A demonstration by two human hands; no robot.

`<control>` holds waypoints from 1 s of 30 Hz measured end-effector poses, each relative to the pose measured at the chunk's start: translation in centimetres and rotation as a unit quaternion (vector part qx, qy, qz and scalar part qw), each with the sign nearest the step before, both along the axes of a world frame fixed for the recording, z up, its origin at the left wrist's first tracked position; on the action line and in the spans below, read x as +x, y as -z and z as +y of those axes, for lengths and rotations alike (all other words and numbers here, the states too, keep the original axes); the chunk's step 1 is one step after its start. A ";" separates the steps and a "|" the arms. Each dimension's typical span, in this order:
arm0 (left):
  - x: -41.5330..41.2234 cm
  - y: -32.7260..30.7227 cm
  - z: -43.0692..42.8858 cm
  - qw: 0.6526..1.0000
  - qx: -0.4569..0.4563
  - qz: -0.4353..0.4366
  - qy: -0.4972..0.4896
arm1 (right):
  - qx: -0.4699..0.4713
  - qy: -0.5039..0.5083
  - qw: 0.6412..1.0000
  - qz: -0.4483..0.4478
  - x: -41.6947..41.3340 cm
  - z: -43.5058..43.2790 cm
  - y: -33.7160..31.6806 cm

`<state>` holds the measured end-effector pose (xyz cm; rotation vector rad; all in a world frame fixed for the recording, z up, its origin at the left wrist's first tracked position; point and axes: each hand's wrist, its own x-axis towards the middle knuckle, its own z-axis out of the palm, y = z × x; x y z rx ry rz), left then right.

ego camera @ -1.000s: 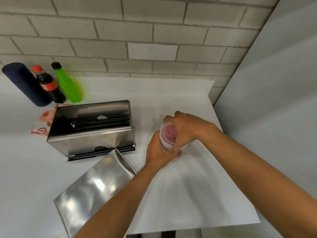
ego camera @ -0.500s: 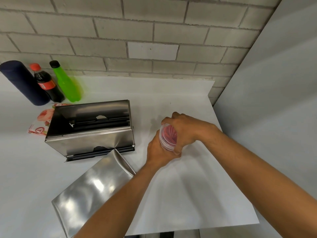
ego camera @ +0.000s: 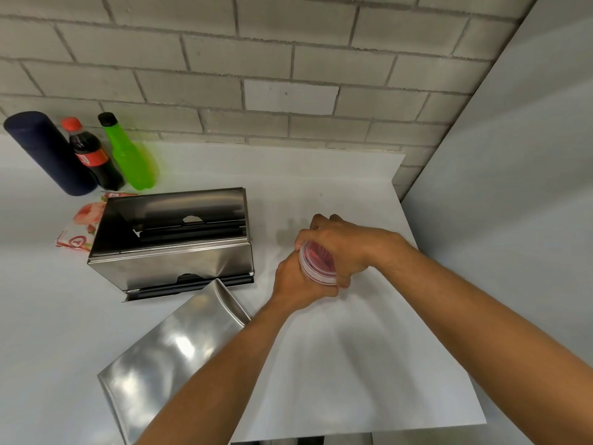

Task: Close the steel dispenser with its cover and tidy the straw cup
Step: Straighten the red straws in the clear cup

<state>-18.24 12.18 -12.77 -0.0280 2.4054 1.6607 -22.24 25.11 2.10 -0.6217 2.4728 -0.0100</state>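
1. A white worktop point(ego camera: 337, 348) runs up to a pale grey brick wall point(ego camera: 256, 75) at the back, and a plain grey panel point(ego camera: 513, 220) closes off its right side.
2. Both hands meet toward the right edge of the worktop, about halfway between the back and front edges, wrapped around the straw cup point(ego camera: 316, 263).
3. The straw cup is clear plastic with red straws showing through it, and it is tipped so that its round end faces the camera.
4. The right hand point(ego camera: 346, 248) grips the cup from above and from the right, fingers curled tight over it.
5. The left hand point(ego camera: 296, 281) clasps the cup from below and from the left.
6. The steel dispenser point(ego camera: 173, 242) sits open near the middle of the worktop, left of the hands and apart from them.
7. Its cover point(ego camera: 170, 358) lies flat toward the front edge, one corner just beside the dispenser's front.
8. At the back left corner stand a dark blue cylinder point(ego camera: 48, 152), a cola bottle point(ego camera: 93, 155) and a green bottle point(ego camera: 131, 155) in a row.
9. A flowered packet point(ego camera: 81, 226) lies behind the dispenser's left end.
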 end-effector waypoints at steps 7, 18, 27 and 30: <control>-0.3 0.3 -0.4 1.000 0.008 0.006 0.014 | -0.007 -0.026 1.000 -0.015 -0.2 0.2 -0.2; 0.5 0.4 0.3 0.996 0.071 0.044 -0.017 | -0.021 -0.022 0.999 0.034 0.1 0.5 -1.5; 1.3 1.0 1.3 0.995 0.049 0.060 -0.059 | -0.033 0.039 0.997 0.062 0.8 0.9 -0.9; 1.8 1.2 1.7 0.994 0.035 0.068 -0.076 | -0.046 0.082 0.993 0.075 1.1 0.8 -0.2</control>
